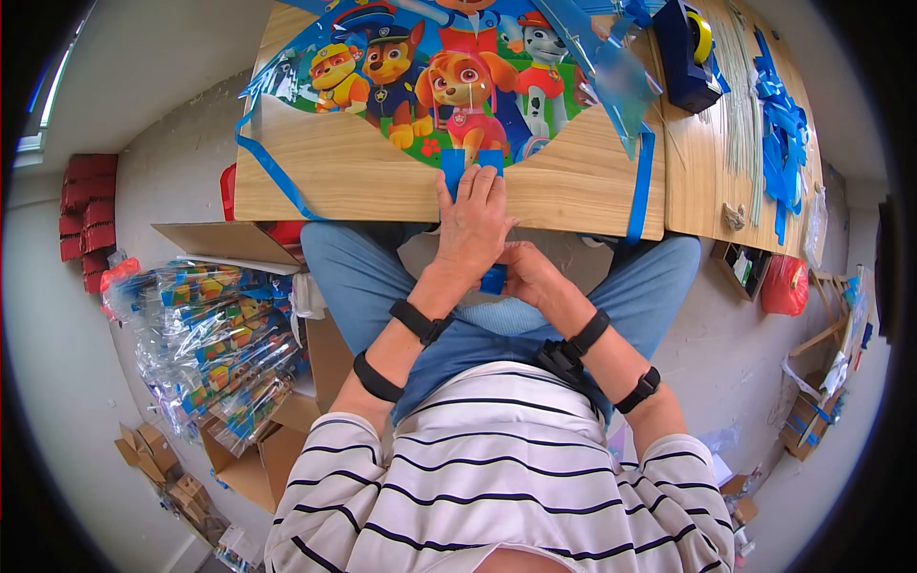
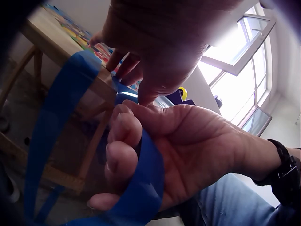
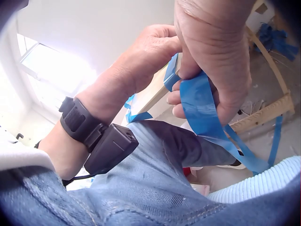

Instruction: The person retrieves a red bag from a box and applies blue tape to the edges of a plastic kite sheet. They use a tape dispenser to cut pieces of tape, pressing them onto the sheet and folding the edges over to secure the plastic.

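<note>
A blue ribbon (image 1: 453, 164) shows in two strips between the fingers of my left hand (image 1: 473, 218), which lies over it at the table's near edge with fingers stretched forward. Just below, my right hand (image 1: 530, 274) grips the ribbon's lower part. In the left wrist view the ribbon (image 2: 149, 176) loops through the curled fingers of my right hand (image 2: 181, 141), whose thumb meets my left hand (image 2: 160, 44). The right wrist view shows ribbon (image 3: 200, 103) hanging from my right hand (image 3: 216, 56). Beyond the fingers lies a printed cartoon sheet (image 1: 463, 91).
The wooden table (image 1: 344, 172) carries a dark tape dispenser (image 1: 690, 67) and a pile of blue ribbons (image 1: 783, 124) at the right. Another ribbon (image 1: 642, 186) hangs over its front edge. Wrapped packs (image 1: 229, 325) and an open cardboard box (image 1: 253, 468) stand at the left.
</note>
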Action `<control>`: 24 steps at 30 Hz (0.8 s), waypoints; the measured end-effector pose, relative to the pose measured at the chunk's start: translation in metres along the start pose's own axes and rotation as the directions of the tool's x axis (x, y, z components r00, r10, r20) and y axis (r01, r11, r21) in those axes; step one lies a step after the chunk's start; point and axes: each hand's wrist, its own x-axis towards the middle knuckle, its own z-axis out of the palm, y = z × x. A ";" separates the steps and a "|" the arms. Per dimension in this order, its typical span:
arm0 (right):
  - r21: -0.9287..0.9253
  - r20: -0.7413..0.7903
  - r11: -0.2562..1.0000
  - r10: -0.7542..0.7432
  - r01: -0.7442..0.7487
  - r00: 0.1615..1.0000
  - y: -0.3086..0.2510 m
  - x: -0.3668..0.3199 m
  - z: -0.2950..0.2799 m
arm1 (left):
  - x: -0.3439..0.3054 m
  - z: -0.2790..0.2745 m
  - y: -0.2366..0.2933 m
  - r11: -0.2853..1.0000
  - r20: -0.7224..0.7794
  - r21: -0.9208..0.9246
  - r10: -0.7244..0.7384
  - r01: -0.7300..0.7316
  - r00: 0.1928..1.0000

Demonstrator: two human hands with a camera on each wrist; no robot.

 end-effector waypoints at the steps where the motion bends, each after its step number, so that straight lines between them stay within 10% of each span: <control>1: -0.002 0.002 1.000 0.000 0.000 1.000 0.000 0.001 0.000 | 0.000 0.000 0.000 1.000 0.003 0.003 -0.003 0.003 1.000; 24: -0.005 0.044 1.000 0.010 -0.010 0.999 0.002 0.008 -0.005 | 0.003 0.000 -0.003 0.999 -0.001 0.037 0.007 -0.007 1.000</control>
